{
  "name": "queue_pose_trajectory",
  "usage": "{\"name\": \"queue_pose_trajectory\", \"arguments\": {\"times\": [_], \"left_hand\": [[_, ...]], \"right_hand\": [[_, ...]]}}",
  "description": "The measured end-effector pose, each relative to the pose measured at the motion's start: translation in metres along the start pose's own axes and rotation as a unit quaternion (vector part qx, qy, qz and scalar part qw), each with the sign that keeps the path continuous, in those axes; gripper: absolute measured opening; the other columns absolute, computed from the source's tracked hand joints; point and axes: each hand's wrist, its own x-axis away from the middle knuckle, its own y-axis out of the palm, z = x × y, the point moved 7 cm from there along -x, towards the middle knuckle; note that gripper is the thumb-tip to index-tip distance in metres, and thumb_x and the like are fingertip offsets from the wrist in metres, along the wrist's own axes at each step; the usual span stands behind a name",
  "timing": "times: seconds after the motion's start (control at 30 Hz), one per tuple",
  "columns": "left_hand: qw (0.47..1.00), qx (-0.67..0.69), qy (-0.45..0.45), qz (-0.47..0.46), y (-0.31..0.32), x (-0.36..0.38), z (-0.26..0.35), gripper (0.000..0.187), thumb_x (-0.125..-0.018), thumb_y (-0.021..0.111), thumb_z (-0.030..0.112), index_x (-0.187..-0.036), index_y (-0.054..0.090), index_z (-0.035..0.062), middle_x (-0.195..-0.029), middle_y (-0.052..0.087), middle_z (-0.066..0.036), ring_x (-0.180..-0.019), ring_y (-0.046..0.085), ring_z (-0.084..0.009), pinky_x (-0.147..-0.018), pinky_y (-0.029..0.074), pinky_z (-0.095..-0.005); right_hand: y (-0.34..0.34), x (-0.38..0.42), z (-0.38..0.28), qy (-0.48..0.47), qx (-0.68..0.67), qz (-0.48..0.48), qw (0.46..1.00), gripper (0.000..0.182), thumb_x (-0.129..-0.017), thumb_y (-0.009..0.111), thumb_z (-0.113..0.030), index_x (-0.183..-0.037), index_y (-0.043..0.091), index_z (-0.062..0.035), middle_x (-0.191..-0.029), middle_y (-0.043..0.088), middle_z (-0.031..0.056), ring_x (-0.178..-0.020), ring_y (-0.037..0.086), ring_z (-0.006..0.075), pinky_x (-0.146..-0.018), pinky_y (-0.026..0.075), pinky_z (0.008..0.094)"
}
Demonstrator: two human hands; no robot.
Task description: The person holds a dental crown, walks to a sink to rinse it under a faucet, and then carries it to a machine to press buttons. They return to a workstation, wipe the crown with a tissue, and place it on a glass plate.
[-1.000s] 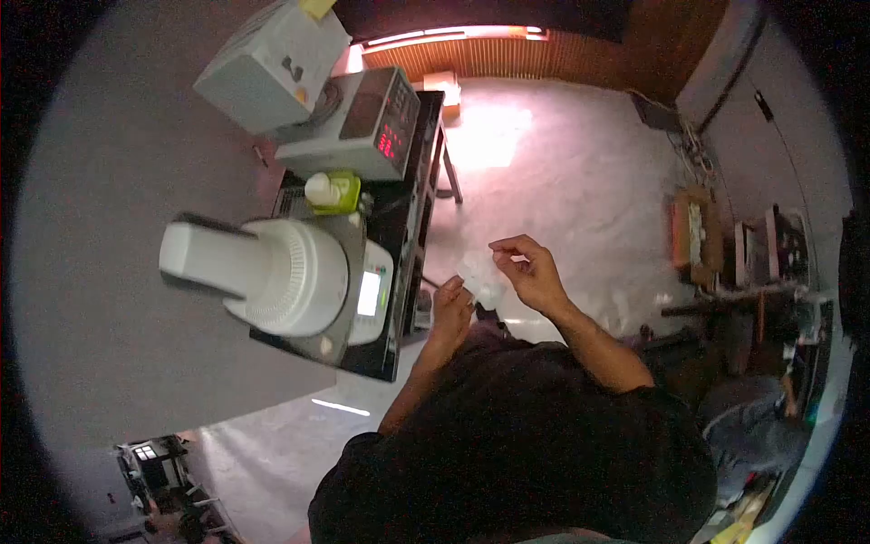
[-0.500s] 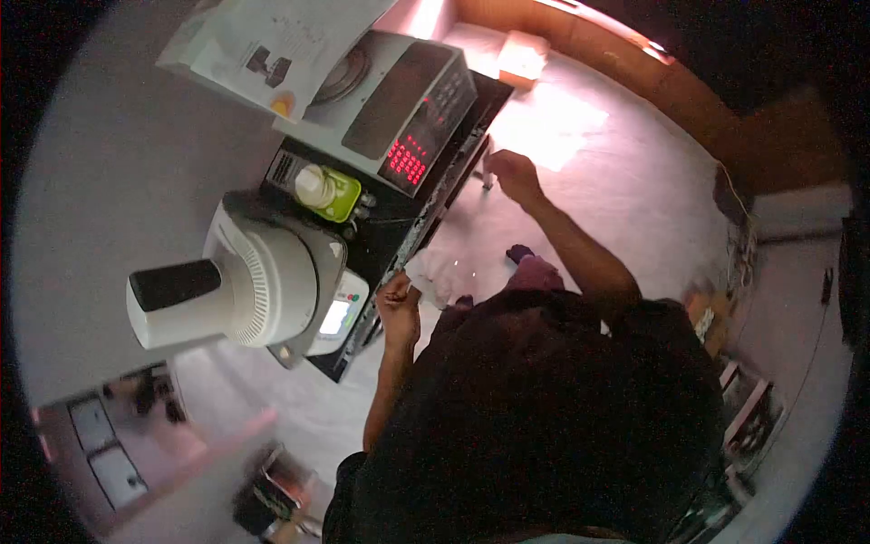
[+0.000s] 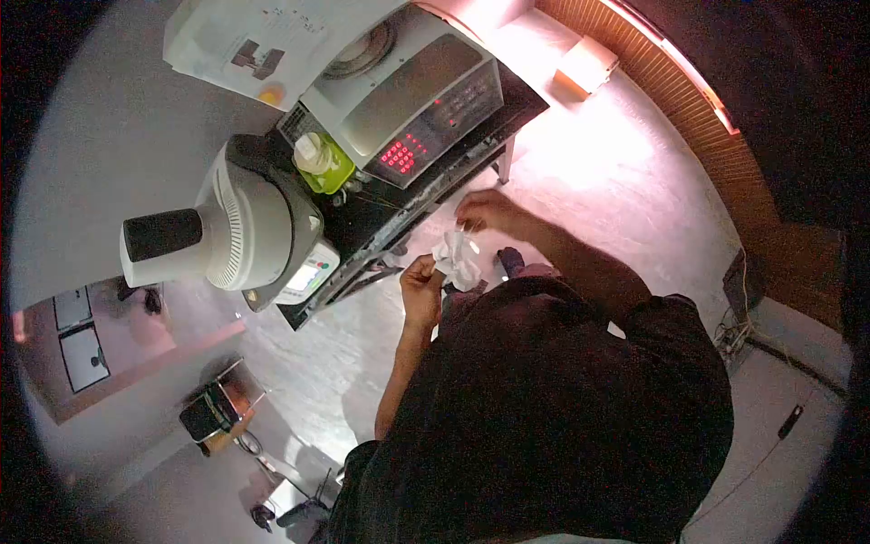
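A crumpled white tissue or thin cloth (image 3: 458, 261) hangs in front of my body, beside the dark bench edge. My left hand (image 3: 421, 292) is closed on its lower left side, with the fingers pinched together. Above it, my right hand (image 3: 489, 213) is bent downward, fingertips drawn together at the tissue's upper edge. Something small and pale shows at those fingertips, too small to make out. Nearest to both hands is the black bench (image 3: 376, 204).
On the bench stand a white rounded device (image 3: 263, 231) with a lit display, a grey instrument (image 3: 417, 100) with red lights, and a white bottle (image 3: 313, 154) in a green tray (image 3: 335, 172). Printed sheets (image 3: 263, 45) hang above. A box (image 3: 587, 68) sits on the floor.
My right hand has come from beside the bench's far end down and left to the tissue. My left hand has lifted the tissue away from the bench edge. The view has shifted.
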Motion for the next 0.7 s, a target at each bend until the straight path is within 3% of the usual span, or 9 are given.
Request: {"name": "queue_pose_trajectory", "arguments": {"times": [0.07, 0.1, 0.17, 0.27, 0.37, 0.4, 0.5, 0.53, 0.7], "left_hand": [[0.999, -0.029, -0.009, 0.014, 0.004, 0.011, 0.004, 0.017, -0.084, 0.056, -0.011, -0.098, 0.063, -0.0037, -0.088, 0.069, -0.006, -0.075, 0.063, -0.0100, -0.069, 0.049, -0.0225], [0.999, -0.043, -0.012, 0.017, 0.007, 0.014, 0.003, 0.017, -0.084, 0.056, -0.011, -0.098, 0.063, -0.0038, -0.088, 0.068, -0.006, -0.077, 0.063, -0.0102, -0.070, 0.049, -0.0225], [0.999, -0.019, -0.003, 0.026, 0.006, 0.022, -0.006, 0.017, -0.085, 0.055, -0.011, -0.099, 0.060, -0.0025, -0.091, 0.067, -0.006, -0.077, 0.062, -0.0111, -0.072, 0.050, -0.0238], [0.998, -0.046, -0.004, 0.034, -0.007, 0.032, -0.022, 0.022, -0.085, 0.054, -0.010, -0.105, 0.057, -0.0013, -0.096, 0.066, -0.008, -0.084, 0.065, -0.0168, -0.076, 0.054, -0.0291], [0.998, 0.002, 0.016, 0.055, -0.011, 0.040, -0.024, 0.022, -0.086, 0.058, -0.007, -0.108, 0.059, -0.0018, -0.099, 0.067, -0.010, -0.086, 0.066, -0.0175, -0.077, 0.054, -0.0304], [0.998, -0.018, -0.001, 0.057, -0.012, 0.043, -0.017, 0.024, -0.086, 0.064, -0.003, -0.110, 0.060, -0.0019, -0.098, 0.068, -0.009, -0.085, 0.066, -0.0173, -0.077, 0.055, -0.0315], [0.991, -0.016, 0.002, 0.136, -0.002, 0.053, 0.002, 0.017, -0.082, 0.058, -0.012, -0.092, 0.061, 0.0019, -0.076, 0.049, 0.005, -0.068, 0.052, -0.0054, -0.064, 0.046, -0.0223], [0.996, -0.005, 0.022, 0.085, -0.022, 0.052, -0.009, 0.024, -0.086, 0.066, -0.001, -0.110, 0.060, -0.0021, -0.096, 0.069, -0.008, -0.081, 0.066, -0.0160, -0.076, 0.054, -0.0307], [0.990, -0.057, -0.002, 0.130, -0.011, 0.057, 0.006, 0.017, -0.084, 0.058, -0.010, -0.097, 0.061, 0.0007, -0.079, 0.057, 0.002, -0.065, 0.053, -0.0070, -0.064, 0.047, -0.0234]], "right_hand": [[-0.057, -0.015, 0.023, -0.006, 0.072, 0.101, 0.992, 0.026, -0.085, 0.065, -0.017, -0.109, 0.063, -0.0083, -0.091, 0.065, 0.0054, -0.085, 0.063, 0.0164, -0.071, 0.053, 0.0303], [-0.079, -0.021, 0.019, -0.101, 0.121, 0.145, 0.977, 0.034, -0.081, 0.069, -0.016, -0.114, 0.061, -0.0104, -0.102, 0.063, 0.0083, -0.089, 0.061, 0.0210, -0.076, 0.053, 0.0367], [-0.117, -0.021, 0.004, -0.126, 0.328, 0.307, 0.884, 0.047, -0.075, 0.073, -0.014, -0.120, 0.057, -0.0109, -0.114, 0.059, 0.0126, -0.106, 0.055, 0.0276, -0.092, 0.047, 0.0437], [-0.146, -0.036, -0.008, -0.224, 0.402, 0.386, 0.800, 0.062, -0.072, 0.074, -0.014, -0.130, 0.051, -0.0158, -0.132, 0.045, 0.0232, -0.126, 0.039, 0.0383, -0.105, 0.034, 0.0492], [-0.151, -0.042, -0.030, -0.194, 0.400, 0.428, 0.787, 0.073, -0.072, 0.075, -0.014, -0.138, 0.044, -0.0222, -0.142, 0.028, 0.0332, -0.134, 0.023, 0.0472, -0.110, 0.026, 0.0524], [-0.152, -0.048, -0.032, -0.237, 0.406, 0.419, 0.777, 0.080, -0.070, 0.076, -0.015, -0.141, 0.040, -0.0257, -0.146, 0.013, 0.0385, -0.135, 0.019, 0.0533, -0.110, 0.024, 0.0562], [-0.149, -0.059, -0.040, -0.261, 0.406, 0.444, 0.755, 0.085, -0.069, 0.077, -0.016, -0.143, 0.039, -0.0277, -0.148, 0.007, 0.0375, -0.136, 0.016, 0.0538, -0.110, 0.023, 0.0571], [-0.151, -0.066, -0.037, -0.233, 0.391, 0.439, 0.774, 0.090, -0.067, 0.079, -0.017, -0.145, 0.037, -0.0304, -0.149, 0.001, 0.0368, -0.136, 0.012, 0.0553, -0.111, 0.022, 0.0578], [-0.149, -0.068, -0.046, -0.225, 0.360, 0.435, 0.794, 0.083, -0.068, 0.078, -0.023, -0.142, 0.043, -0.0318, -0.151, 0.003, 0.0364, -0.138, 0.012, 0.0560, -0.113, 0.021, 0.0578]]}}
